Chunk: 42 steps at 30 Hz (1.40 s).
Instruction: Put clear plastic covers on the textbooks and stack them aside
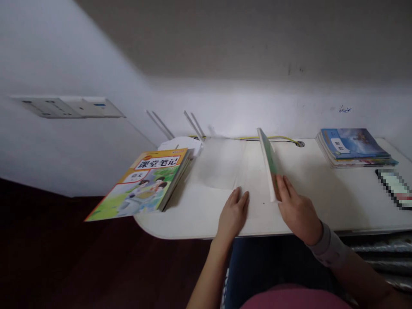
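At the near edge of the rounded white desk (196, 219), a person's left hand (233, 212) lay flat and palm down, fingers close together, holding nothing. Just beside it, the right hand (298, 214) closed narrowly around the lower part of a thin green-covered book (269, 163), which stood tilted on one edge with its pale page block showing. Its fingers (285, 184) pressed against the cover, while the thumb could not be made out. A pale grey-pink wrist band (330, 244) circled that wrist.

Toward the desk's left corner, a large orange-and-green notebook (141, 184) lay on a thin pile, jutting past the edge, with a white router (182, 143) just behind it. A yellow cable (270, 138) ran along the back edge to a round grommet (300, 143). Near the right end sat a stack of blue-covered books (354, 148), with a pixelated phone (392, 189) beside it.

The step in hand appeared to be turning the green book on its edge. The next move seemed to call for a steady hold low on the book, because it had little support from the desk.
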Available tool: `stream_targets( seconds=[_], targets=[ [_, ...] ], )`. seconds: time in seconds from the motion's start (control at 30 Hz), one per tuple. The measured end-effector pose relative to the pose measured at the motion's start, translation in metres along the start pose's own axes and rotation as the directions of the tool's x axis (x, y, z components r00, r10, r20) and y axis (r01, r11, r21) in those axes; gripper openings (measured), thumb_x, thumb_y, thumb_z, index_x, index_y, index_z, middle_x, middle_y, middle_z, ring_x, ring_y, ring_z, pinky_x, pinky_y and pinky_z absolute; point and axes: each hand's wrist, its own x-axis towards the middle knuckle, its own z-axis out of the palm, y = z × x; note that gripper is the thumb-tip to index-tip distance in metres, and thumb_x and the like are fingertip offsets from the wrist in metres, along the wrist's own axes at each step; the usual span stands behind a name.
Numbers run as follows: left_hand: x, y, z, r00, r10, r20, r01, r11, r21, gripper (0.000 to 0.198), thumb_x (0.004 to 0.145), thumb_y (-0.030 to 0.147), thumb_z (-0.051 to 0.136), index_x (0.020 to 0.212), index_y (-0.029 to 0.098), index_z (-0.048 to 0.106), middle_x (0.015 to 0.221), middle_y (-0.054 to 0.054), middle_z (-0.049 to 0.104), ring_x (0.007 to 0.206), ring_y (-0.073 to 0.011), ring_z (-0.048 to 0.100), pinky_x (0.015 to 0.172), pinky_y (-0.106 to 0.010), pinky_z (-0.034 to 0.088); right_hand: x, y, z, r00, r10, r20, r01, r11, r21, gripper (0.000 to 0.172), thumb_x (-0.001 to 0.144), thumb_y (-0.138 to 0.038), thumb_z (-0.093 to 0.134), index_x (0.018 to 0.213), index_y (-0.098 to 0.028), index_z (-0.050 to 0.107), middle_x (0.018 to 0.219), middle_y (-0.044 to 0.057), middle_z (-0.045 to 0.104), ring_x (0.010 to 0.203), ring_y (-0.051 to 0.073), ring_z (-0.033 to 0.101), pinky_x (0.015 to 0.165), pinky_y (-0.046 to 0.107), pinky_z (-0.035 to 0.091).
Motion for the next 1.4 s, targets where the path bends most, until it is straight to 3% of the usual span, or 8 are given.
stream_targets(
  seconds=[0.17, 0.3, 0.5, 0.7, 0.9, 1.07, 1.2, 1.4],
  targets=[
    [0.000, -0.011, -0.010, 0.998, -0.049, 0.029, 0.045, 0.992, 0.114, 0.038, 0.087, 0.019, 0.041, 0.121, 0.018, 0.056, 0.132, -0.016, 0.050, 0.117, -0.0270, 0.052, 0.097, -0.039, 0.044, 0.007, -0.027, 0.012, 0.997, -0.039, 0.070, 0.040, 0.999, -0.014, 0.051, 0.090, -0.014, 0.021, 0.139, -0.014, 0.034, 0.130, 0.026, 0.051, 0.070, 0.025, 0.068, 0.054, 0.039, 0.057],
    [0.004, -0.007, -0.027, 0.984, -0.155, 0.083, 0.138, 0.973, 0.186, 0.041, 0.086, 0.014, 0.037, 0.124, 0.018, 0.053, 0.108, -0.014, 0.061, 0.092, -0.0227, 0.063, 0.080, -0.031, 0.048, 0.012, -0.045, 0.018, 0.983, -0.111, 0.149, 0.135, 0.978, -0.158, 0.051, 0.087, -0.009, 0.021, 0.135, -0.009, 0.040, 0.124, 0.031, 0.053, 0.063, 0.025, 0.067, 0.046, 0.038, 0.054],
    [0.011, 0.005, -0.047, 0.931, -0.344, 0.126, 0.309, 0.922, 0.235, 0.034, 0.089, 0.021, 0.035, 0.110, 0.018, 0.061, 0.085, -0.010, 0.061, 0.072, -0.0202, 0.063, 0.066, -0.028, 0.044, 0.012, -0.065, 0.032, 0.950, -0.094, 0.297, 0.139, 0.981, -0.132, 0.048, 0.087, -0.009, 0.031, 0.133, -0.006, 0.042, 0.127, 0.035, 0.048, 0.076, 0.031, 0.069, 0.051, 0.040, 0.055],
    [0.012, -0.015, -0.048, 0.930, -0.321, 0.178, 0.308, 0.946, 0.101, 0.033, 0.090, 0.025, 0.034, 0.105, 0.019, 0.063, 0.092, -0.010, 0.067, 0.085, -0.0199, 0.063, 0.075, -0.027, 0.043, 0.008, -0.074, 0.062, 0.889, -0.110, 0.445, 0.259, 0.922, -0.288, 0.045, 0.084, -0.003, 0.036, 0.128, -0.003, 0.047, 0.118, 0.037, 0.053, 0.079, 0.030, 0.069, 0.052, 0.037, 0.055],
    [0.011, -0.032, -0.051, 0.949, -0.210, 0.236, 0.255, 0.951, -0.176, 0.038, 0.089, 0.031, 0.033, 0.107, 0.020, 0.064, 0.107, -0.009, 0.068, 0.094, -0.0199, 0.063, 0.082, -0.028, 0.045, 0.010, -0.074, 0.075, 0.882, -0.179, 0.436, 0.301, 0.926, -0.228, 0.041, 0.087, -0.008, 0.037, 0.125, -0.005, 0.051, 0.119, 0.031, 0.056, 0.075, 0.027, 0.068, 0.055, 0.040, 0.054],
    [0.012, -0.029, -0.053, 0.949, -0.206, 0.237, 0.260, 0.939, -0.224, 0.039, 0.087, 0.031, 0.034, 0.106, 0.019, 0.066, 0.103, -0.009, 0.070, 0.090, -0.0205, 0.064, 0.081, -0.029, 0.046, 0.013, -0.076, 0.080, 0.897, -0.179, 0.403, 0.287, 0.931, -0.225, 0.039, 0.089, -0.013, 0.040, 0.125, -0.005, 0.051, 0.121, 0.029, 0.055, 0.086, 0.029, 0.066, 0.057, 0.039, 0.053],
    [0.011, -0.032, -0.054, 0.953, -0.198, 0.231, 0.259, 0.926, -0.275, 0.040, 0.088, 0.033, 0.034, 0.110, 0.019, 0.064, 0.107, -0.006, 0.069, 0.093, -0.0198, 0.064, 0.083, -0.029, 0.047, 0.011, -0.075, 0.083, 0.895, -0.167, 0.414, 0.271, 0.941, -0.205, 0.047, 0.088, -0.033, 0.053, 0.126, -0.007, 0.050, 0.122, 0.027, 0.055, 0.091, 0.031, 0.063, 0.062, 0.041, 0.052],
    [0.001, -0.038, -0.050, 0.942, -0.311, 0.123, 0.324, 0.941, -0.099, 0.041, 0.086, 0.031, 0.039, 0.116, 0.012, 0.060, 0.107, -0.012, 0.067, 0.097, -0.0213, 0.063, 0.086, -0.032, 0.047, 0.015, -0.064, 0.073, 0.877, -0.203, 0.435, 0.291, 0.945, -0.145, 0.045, 0.083, -0.039, 0.060, 0.115, -0.007, 0.058, 0.109, 0.021, 0.063, 0.091, 0.028, 0.062, 0.065, 0.036, 0.051]
  ],
)
